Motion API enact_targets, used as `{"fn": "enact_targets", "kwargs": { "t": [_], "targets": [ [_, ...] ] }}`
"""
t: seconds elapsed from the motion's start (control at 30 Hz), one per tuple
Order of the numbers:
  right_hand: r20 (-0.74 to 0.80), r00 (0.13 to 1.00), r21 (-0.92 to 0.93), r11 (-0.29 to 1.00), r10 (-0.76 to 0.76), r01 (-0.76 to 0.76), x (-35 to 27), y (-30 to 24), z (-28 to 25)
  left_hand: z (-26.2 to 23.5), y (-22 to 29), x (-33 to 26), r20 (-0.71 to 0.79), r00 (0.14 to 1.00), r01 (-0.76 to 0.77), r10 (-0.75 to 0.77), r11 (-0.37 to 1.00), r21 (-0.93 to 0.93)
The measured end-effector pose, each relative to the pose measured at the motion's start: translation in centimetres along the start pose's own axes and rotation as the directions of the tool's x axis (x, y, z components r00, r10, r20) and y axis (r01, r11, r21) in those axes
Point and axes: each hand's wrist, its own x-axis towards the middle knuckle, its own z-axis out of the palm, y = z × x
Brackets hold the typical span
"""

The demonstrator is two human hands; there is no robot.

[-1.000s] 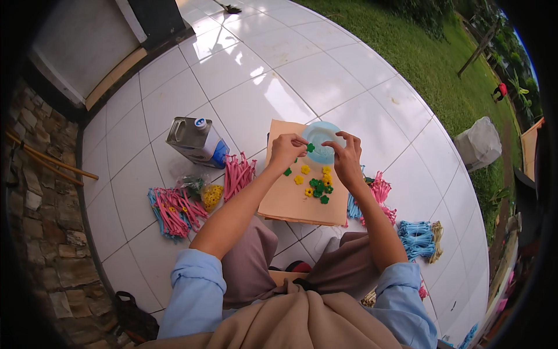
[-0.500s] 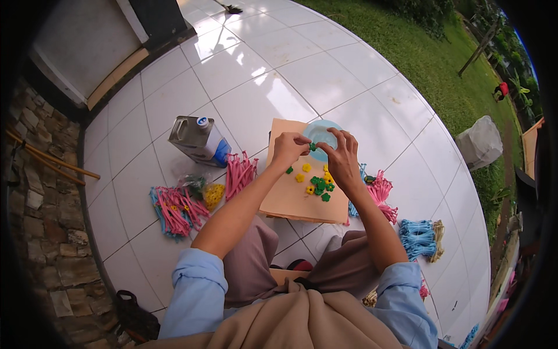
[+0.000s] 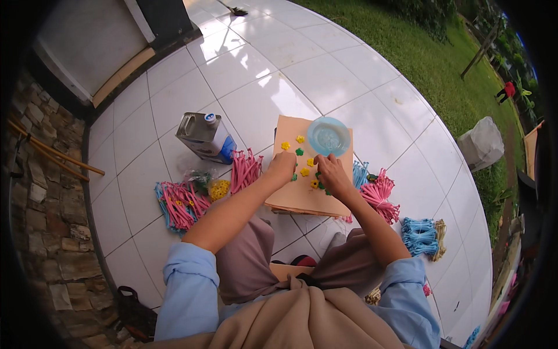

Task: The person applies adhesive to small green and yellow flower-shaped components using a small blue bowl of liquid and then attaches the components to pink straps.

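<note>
Small yellow flower pieces (image 3: 306, 172) and green flower pieces (image 3: 299, 152) lie scattered on a tan board (image 3: 319, 203) in front of me. At the left side of the board is my left hand (image 3: 282, 167), its fingers curled closed beside a green flower; whatever they hold is hidden. My right hand (image 3: 333, 175) reaches down among the flowers at the board's right side, fingertips bent together by a yellow flower. The hand itself hides several green pieces under it. Beyond both hands, a light blue plastic bowl (image 3: 329, 136) rests on the board's far right corner.
A metal can (image 3: 204, 138) stands on the tiled floor left of the board. Pink strap bundles (image 3: 246, 168), a bag of yellow pieces (image 3: 218, 189) and a pink-and-blue pile (image 3: 177, 205) lie nearby. To the right are pink bundles (image 3: 380, 193) and blue bundles (image 3: 419, 237).
Both hands have come down nearer to me, away from the bowl, which now shows fully. The green flower earlier between my fingertips no longer shows there. The view has shifted slightly.
</note>
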Motion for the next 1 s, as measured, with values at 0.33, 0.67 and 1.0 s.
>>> {"fn": "enact_targets", "kwargs": {
  "t": [0.33,0.67,1.0],
  "targets": [
    [0.103,0.954,0.645,0.711,0.283,-0.281,1.4,1.4,-1.8,-1.1,2.6,1.2,0.038,0.986,-0.137,0.163,0.916,-0.376],
    [-0.173,0.939,-0.112,0.941,0.297,-0.318,1.0,5.2,-2.7,-1.0,3.3,3.7,-0.133,0.988,-0.025,-0.084,0.750,-0.661],
    [-0.086,0.971,-0.207,0.950,0.222,-0.235,1.6,4.5,-1.5,-0.9,1.8,4.7,-0.131,0.978,0.032,-0.161,0.741,-0.671]
  ]
}}
